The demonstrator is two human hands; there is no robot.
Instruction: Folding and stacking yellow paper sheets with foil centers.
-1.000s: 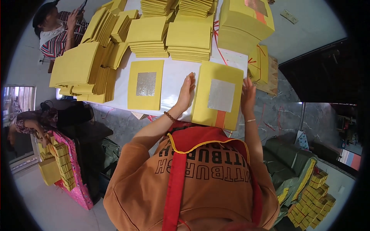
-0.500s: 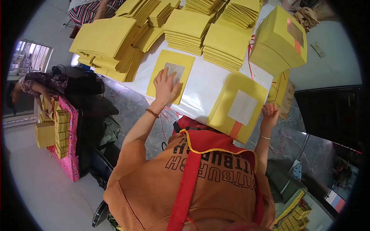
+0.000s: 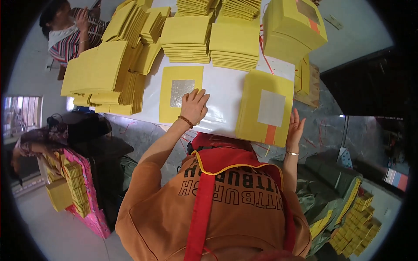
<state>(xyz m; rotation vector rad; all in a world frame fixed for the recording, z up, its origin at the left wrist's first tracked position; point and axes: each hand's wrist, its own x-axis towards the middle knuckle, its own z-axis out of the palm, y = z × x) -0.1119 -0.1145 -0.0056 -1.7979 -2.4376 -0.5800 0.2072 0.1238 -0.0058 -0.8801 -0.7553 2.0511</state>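
Note:
A flat yellow paper piece [image 3: 167, 114] with a silvery rectangular patch lies on the white tabletop. My left hand [image 3: 194, 107] rests over its right side, fingers spread and partly past its edge, holding nothing. To the right, near the table's front edge, sits a thick stack of yellow paper pieces [image 3: 252, 104]; its top carries a pale rectangle and an orange strip. Beside the stack's right side is my right hand [image 3: 296, 129], open with fingers stretched out. Whether it touches the stack I cannot tell.
Several yellow paper stacks [image 3: 186, 32] fill the far side of the white table [image 3: 221, 93]. A taller yellow block [image 3: 289, 32] stands far right, with red ties near it. One person [image 3: 80, 39] is at far left. Another bends over a pink-sided holder [image 3: 89, 187] of yellow bundles.
My left hand has slid off the patch toward the paper's right edge. My right hand's fingers have straightened beside the stack. The view has shifted, bringing the far-left person further into sight.

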